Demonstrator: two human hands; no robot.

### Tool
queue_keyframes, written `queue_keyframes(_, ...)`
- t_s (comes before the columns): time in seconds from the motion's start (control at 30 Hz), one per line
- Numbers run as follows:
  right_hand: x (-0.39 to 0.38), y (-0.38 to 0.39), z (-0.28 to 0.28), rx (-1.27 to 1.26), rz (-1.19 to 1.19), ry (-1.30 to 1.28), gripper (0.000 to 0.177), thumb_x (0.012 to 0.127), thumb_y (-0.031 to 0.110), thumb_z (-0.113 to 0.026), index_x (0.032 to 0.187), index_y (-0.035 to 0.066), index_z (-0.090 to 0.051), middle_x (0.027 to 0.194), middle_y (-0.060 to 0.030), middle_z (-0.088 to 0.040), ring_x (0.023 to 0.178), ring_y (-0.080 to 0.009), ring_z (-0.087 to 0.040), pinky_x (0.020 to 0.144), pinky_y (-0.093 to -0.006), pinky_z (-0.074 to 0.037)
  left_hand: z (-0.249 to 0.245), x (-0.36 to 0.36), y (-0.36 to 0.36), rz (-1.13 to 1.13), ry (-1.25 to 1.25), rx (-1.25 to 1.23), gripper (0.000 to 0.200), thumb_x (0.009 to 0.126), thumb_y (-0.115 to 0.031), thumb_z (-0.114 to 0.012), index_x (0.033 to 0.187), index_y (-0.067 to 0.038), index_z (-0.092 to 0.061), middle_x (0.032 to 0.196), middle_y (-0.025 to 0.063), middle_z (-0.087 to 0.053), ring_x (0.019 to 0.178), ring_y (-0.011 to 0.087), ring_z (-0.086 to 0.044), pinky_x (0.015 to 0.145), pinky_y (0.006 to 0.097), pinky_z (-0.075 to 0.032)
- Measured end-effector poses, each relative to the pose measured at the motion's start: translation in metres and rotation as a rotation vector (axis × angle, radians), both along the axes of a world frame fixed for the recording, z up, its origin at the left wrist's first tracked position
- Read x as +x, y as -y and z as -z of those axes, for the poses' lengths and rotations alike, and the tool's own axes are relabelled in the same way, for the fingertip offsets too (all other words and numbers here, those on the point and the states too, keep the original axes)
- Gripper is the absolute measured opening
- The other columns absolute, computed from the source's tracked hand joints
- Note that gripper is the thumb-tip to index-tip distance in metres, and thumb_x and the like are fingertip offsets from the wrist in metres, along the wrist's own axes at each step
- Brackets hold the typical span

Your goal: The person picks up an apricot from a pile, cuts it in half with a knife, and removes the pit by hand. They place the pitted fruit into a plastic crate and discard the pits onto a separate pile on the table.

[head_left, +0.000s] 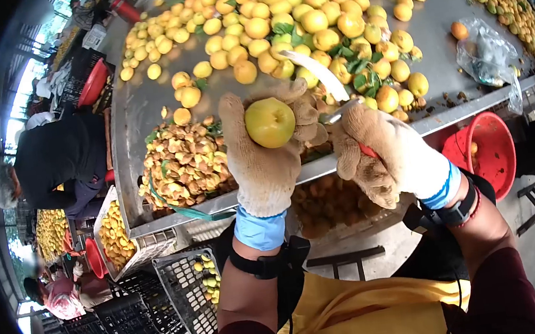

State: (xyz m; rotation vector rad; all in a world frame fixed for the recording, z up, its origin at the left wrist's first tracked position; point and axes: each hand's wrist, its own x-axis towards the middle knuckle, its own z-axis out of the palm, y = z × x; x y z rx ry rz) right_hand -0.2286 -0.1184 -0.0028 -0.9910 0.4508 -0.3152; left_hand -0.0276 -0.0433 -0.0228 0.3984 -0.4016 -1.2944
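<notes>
Left hand (pixel 262 167), gloved, has one yellow-green fruit (pixel 270 122) in its grasp. Fruit sits in the palm: thumb along its left side, fingers curled round its right side, upper face exposed. It's held above the near edge of the metal table (pixel 141 102), just right of the peel heap (pixel 186 160).

Right hand (pixel 381 154), also gloved, is clenched on a knife (pixel 319 74). A bit of red handle shows between the fingers. Curved blade points away from the body and leftward, tip beyond the left fingers; blade is apart from the fruit. Can't tell which way the cutting edge faces.

Pose: both forearms reach forward from the body, converging. Left palm up, wrist roughly in line with the forearm. Right forearm angles inward, fist just beside the left fingers, thumb side toward the table.

Around: loose fruit pile (pixel 313 20) beyond the hands, plastic bag (pixel 486 49) at the table's right, red bucket (pixel 505 166) on the floor past the right wrist.
</notes>
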Motion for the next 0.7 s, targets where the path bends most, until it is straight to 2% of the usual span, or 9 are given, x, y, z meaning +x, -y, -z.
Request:
queue_keyframes(0.07,0.006,-0.01,-0.002,-0.098,0.105,-0.188,0.028,0.106,0.022,-0.054,0.12,0.001,-0.066,0.086,-0.007,-0.068,0.067,-0.0126,-0.062,0.059,-0.0248,-0.05,-0.002,-0.002,-0.002,-0.189,0.127,0.081,0.061,0.109,-0.055,-0.038,0.114,0.0,-0.065,0.115,0.0192,-0.073,0.103,0.0289,-0.07,0.094,0.0447,-0.057)
queue_keyframes(0.13,0.01,-0.026,0.026,-0.396,0.169,-0.126,0.026,0.102,0.02,-0.057,0.114,0.0,-0.07,0.087,-0.0071,-0.071,0.07,-0.0125,-0.065,0.063,-0.0252,-0.052,0.0,-0.002,-0.004,-0.239,0.216,0.077,0.056,0.11,-0.052,-0.039,0.116,-0.002,-0.065,0.116,0.0183,-0.073,0.106,0.0288,-0.07,0.096,0.045,-0.057)
queue_keyframes(0.2,0.016,-0.038,0.001,-0.396,0.098,-0.241,0.031,0.101,0.028,-0.061,0.112,0.001,-0.071,0.082,-0.0066,-0.072,0.069,-0.0117,-0.067,0.062,-0.0267,-0.054,-0.004,-0.007,-0.008,-0.251,0.042,0.196,0.056,0.11,-0.052,-0.04,0.119,-0.003,-0.065,0.116,0.0178,-0.072,0.11,0.0288,-0.069,0.095,0.0452,-0.058)
queue_keyframes(0.27,0.022,-0.043,-0.016,-0.347,0.029,-0.345,0.034,0.101,0.03,-0.061,0.115,0.0,-0.07,0.08,-0.0068,-0.07,0.067,-0.0119,-0.068,0.06,-0.027,-0.053,0.004,-0.003,-0.015,-0.223,0.069,0.103,0.058,0.108,-0.055,-0.041,0.124,-0.003,-0.063,0.12,0.0173,-0.071,0.11,0.0303,-0.07,0.092,0.048,-0.059)
queue_keyframes(0.4,0.024,-0.046,-0.021,-0.363,-0.009,-0.297,0.036,0.102,0.033,-0.061,0.112,0.0,-0.068,0.072,-0.0067,-0.069,0.065,-0.012,-0.069,0.059,-0.0291,-0.054,0.0,-0.002,-0.021,-0.057,0.042,0.059,0.064,0.107,-0.06,-0.041,0.124,-0.003,-0.063,0.122,0.0176,-0.07,0.105,0.0337,-0.072,0.09,0.05,-0.062)
queue_keyframes(0.43,0.024,-0.044,-0.027,-0.482,-0.027,-0.309,0.035,0.102,0.032,-0.062,0.111,0.0,-0.068,0.07,-0.0087,-0.068,0.065,-0.0178,-0.07,0.06,-0.0314,-0.055,-0.004,-0.006,-0.021,-0.149,0.037,0.126,0.07,0.108,-0.061,-0.035,0.121,0.001,-0.064,0.105,0.0163,-0.068,0.091,0.0291,-0.067,0.08,0.0444,-0.059)
queue_keyframes(0.47,0.025,-0.044,-0.026,-0.482,-0.032,-0.308,0.035,0.102,0.032,-0.062,0.111,0.0,-0.068,0.07,-0.0087,-0.068,0.065,-0.0178,-0.07,0.06,-0.0314,-0.055,-0.01,-0.011,-0.02,-0.242,0.03,0.194,0.077,0.109,-0.062,-0.029,0.119,0.006,-0.065,0.089,0.015,-0.066,0.077,0.0245,-0.063,0.07,0.0389,-0.057)
queue_keyframes(0.57,0.028,-0.042,-0.009,-0.977,0.017,-0.182,0.027,0.103,0.024,-0.059,0.113,0.0,-0.067,0.081,-0.0049,-0.072,0.062,-0.0113,-0.066,0.058,-0.0263,-0.053,-0.017,-0.016,-0.024,-0.268,0.145,0.223,0.082,0.107,-0.066,-0.028,0.118,0.005,-0.067,0.09,0.0147,-0.066,0.073,0.0228,-0.059,0.068,0.0378,-0.054)
queue_keyframes(0.7,0.024,-0.048,-0.024,-0.702,-0.096,-0.2,0.027,0.104,0.024,-0.057,0.111,0.001,-0.068,0.079,-0.0045,-0.071,0.062,-0.0113,-0.067,0.057,-0.0261,-0.052,-0.016,-0.011,-0.026,-0.224,0.101,0.21,0.084,0.106,-0.069,-0.028,0.114,0.004,-0.068,0.093,0.0137,-0.066,0.074,0.0224,-0.059,0.068,0.0378,-0.054)
